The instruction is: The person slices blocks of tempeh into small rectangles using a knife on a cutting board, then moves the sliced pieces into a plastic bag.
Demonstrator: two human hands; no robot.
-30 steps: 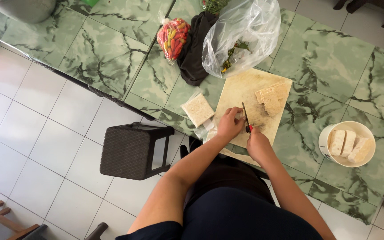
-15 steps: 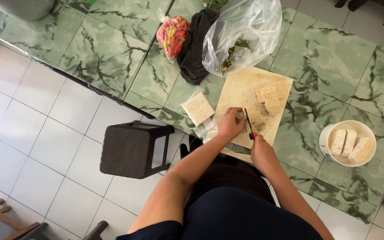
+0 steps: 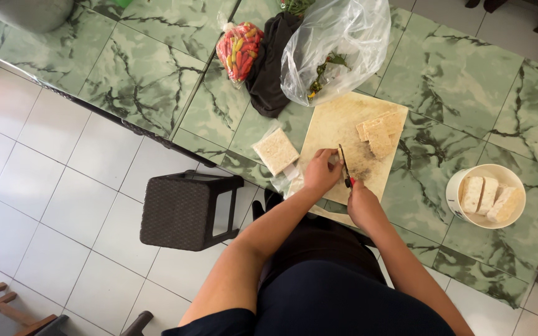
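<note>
Both arms are bare from the shoulder down, with no sleeves showing anywhere along them. The left hand (image 3: 320, 174) and the right hand (image 3: 361, 204) carry no gloves, and no watch or bracelet shows at either wrist. Behind the hands, the torso is covered in a plain black top without print or pattern. Below that, nearest the camera, the lap is clothed in dark navy fabric, smooth and unmarked.

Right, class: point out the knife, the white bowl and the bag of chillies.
knife (image 3: 344, 163): head view, middle of blade.
white bowl (image 3: 454, 194): head view, left rim.
bag of chillies (image 3: 238, 50): head view, middle of bag.
</note>
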